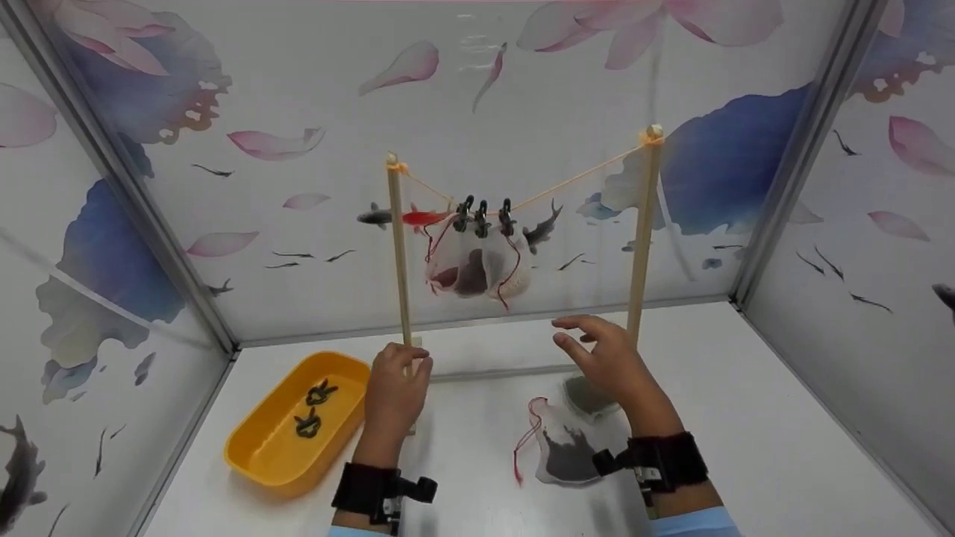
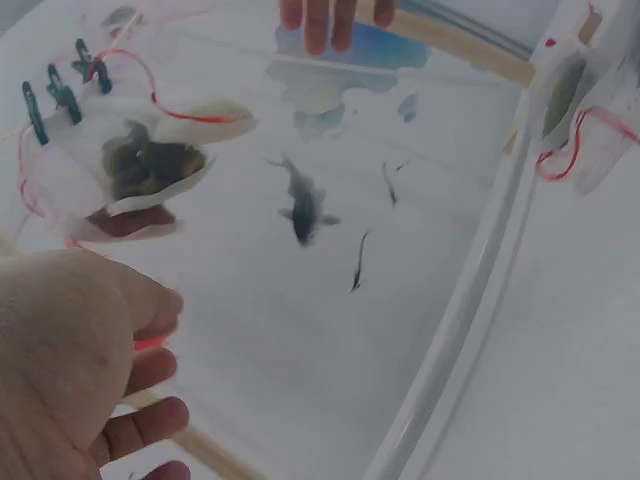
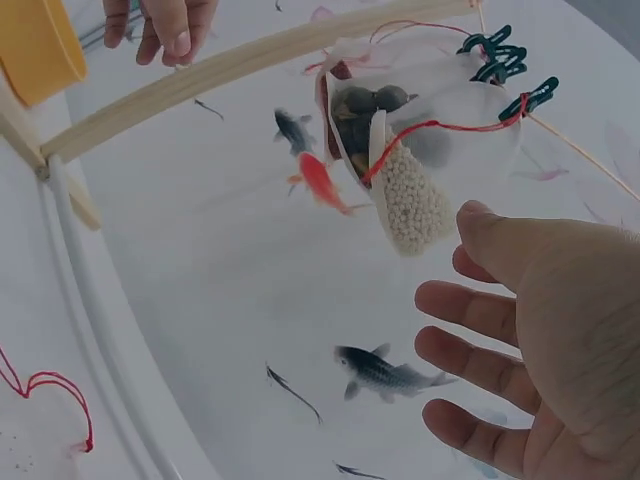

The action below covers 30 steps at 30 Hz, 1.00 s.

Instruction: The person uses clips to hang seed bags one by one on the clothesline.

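Several white mesh drawstring bags hang together from an orange cord, held by dark green clips. One bag holds pale granules, another dark round pieces; a third shows reddish-brown contents. My left hand, loosely bent and with nothing visible in it, is beside the left wooden post; whether it touches the post I cannot tell. Below and right of the hanging bags, my right hand is spread, apart from them. Beneath it lies a bag with dark contents and a red drawstring.
Behind that bag lies a greenish-filled bag, partly covered by my right hand. At the left stands a yellow tray holding two dark green clips. The right wooden post rises behind my right hand. Patterned panels enclose the white table.
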Motion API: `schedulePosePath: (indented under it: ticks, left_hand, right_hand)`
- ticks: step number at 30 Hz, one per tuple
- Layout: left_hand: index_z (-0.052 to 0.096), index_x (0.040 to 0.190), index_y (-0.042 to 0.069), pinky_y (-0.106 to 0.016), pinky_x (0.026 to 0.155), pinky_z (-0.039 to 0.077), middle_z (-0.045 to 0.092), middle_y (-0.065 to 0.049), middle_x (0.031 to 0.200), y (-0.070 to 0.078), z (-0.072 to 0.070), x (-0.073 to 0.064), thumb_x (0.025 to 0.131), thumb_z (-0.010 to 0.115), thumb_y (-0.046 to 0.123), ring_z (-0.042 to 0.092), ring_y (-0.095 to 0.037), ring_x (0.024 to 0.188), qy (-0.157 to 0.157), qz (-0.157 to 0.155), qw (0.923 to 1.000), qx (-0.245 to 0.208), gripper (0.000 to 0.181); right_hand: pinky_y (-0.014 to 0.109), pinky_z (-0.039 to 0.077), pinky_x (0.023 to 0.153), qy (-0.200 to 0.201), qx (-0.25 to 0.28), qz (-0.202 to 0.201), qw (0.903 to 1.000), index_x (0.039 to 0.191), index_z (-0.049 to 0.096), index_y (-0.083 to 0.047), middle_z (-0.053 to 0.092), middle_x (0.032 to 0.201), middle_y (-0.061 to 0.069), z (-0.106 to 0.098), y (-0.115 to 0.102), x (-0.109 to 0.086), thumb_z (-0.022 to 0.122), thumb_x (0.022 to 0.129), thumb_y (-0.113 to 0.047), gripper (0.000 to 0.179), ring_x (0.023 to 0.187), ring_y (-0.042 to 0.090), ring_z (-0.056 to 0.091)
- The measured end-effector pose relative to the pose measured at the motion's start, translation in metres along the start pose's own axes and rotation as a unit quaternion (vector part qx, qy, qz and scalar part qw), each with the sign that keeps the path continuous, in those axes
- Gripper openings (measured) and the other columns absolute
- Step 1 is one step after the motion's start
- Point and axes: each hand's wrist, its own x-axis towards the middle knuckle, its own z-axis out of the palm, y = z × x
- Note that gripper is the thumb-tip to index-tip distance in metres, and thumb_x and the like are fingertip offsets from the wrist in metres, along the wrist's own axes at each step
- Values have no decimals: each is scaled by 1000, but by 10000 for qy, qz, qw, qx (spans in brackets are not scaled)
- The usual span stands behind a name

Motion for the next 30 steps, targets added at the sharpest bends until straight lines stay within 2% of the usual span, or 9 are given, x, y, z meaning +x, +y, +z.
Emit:
schedulePosePath:
  ticks: [3, 8, 13, 15, 17, 21, 24, 27, 30]
  left_hand:
    - [79, 135, 7, -60, 108, 57, 71, -19, 134, -24, -25, 8, 114, 67, 34, 67, -41, 127, -104, -455, 9954, 842, 36]
    - [73, 140, -1, -72, 104, 54, 66, -31, 144, -64, -70, 10, 116, 62, 36, 62, -54, 133, -373, -1296, 9749, 1770, 46]
    - [76, 119, -5, -51, 75, 56, 67, -29, 117, -91, -96, 5, 114, 66, 35, 66, -42, 99, -657, -1816, 9623, 1915, 41]
    - [75, 121, -7, -44, 70, 52, 67, -27, 114, -98, -101, 4, 113, 68, 36, 64, -37, 91, -872, -2079, 9568, 1838, 45]
    - [71, 135, -9, -43, 74, 51, 69, -30, 122, -103, -104, 2, 111, 70, 38, 64, -36, 93, -1117, -2399, 9480, 1765, 53]
    - [57, 157, -7, -48, 83, 51, 69, -33, 138, -113, -106, -1, 106, 76, 41, 63, -39, 103, -1490, -2826, 9280, 1916, 73]
    - [67, 141, -9, -51, 82, 51, 72, -31, 122, -120, -103, -1, 101, 80, 37, 63, -40, 98, -1588, -2822, 9210, 2167, 62]
    - [72, 116, -8, -50, 77, 52, 70, -24, 104, -126, -100, -4, 97, 80, 25, 63, -39, 91, -1494, -2709, 9230, 2290, 39]
    - [69, 113, -7, -48, 75, 52, 67, -24, 104, -125, -101, -4, 99, 73, 14, 62, -38, 90, -1532, -2645, 9249, 2259, 26]
  right_hand:
    - [64, 58, 115, -286, -112, -199, 9993, 147, 76, -15, 75, 151, 12, 2, -12, -2, 74, 112, -33, 39, 138, 44, 71]
    - [61, 50, 126, -792, -386, -1120, 9898, 161, 65, -16, 66, 164, 12, 19, -36, -9, 73, 112, -37, 54, 155, 39, 60]
    - [59, 45, 131, -1681, -718, -1633, 9695, 172, 52, -24, 48, 180, 4, 48, -60, -17, 65, 113, -53, 67, 167, 32, 46]
    - [59, 43, 132, -2110, -772, -1666, 9601, 173, 50, -26, 44, 183, -1, 57, -67, -20, 62, 113, -58, 69, 171, 28, 41]
    - [58, 42, 133, -2414, -776, -1681, 9526, 173, 49, -26, 43, 183, -4, 62, -72, -23, 61, 113, -59, 69, 172, 25, 38]
    - [58, 43, 133, -2456, -742, -1573, 9537, 172, 52, -27, 45, 182, -5, 62, -73, -27, 64, 114, -54, 65, 171, 25, 41]
    - [59, 43, 133, -2256, -652, -1484, 9606, 170, 55, -25, 48, 180, -3, 56, -69, -27, 65, 113, -53, 64, 170, 26, 43]
    - [60, 42, 133, -2267, -566, -1440, 9616, 170, 56, -25, 48, 180, -3, 54, -66, -27, 62, 113, -57, 66, 170, 27, 43]
    - [60, 43, 132, -2340, -583, -1489, 9590, 169, 56, -26, 49, 180, -2, 54, -66, -27, 62, 113, -58, 65, 169, 26, 43]
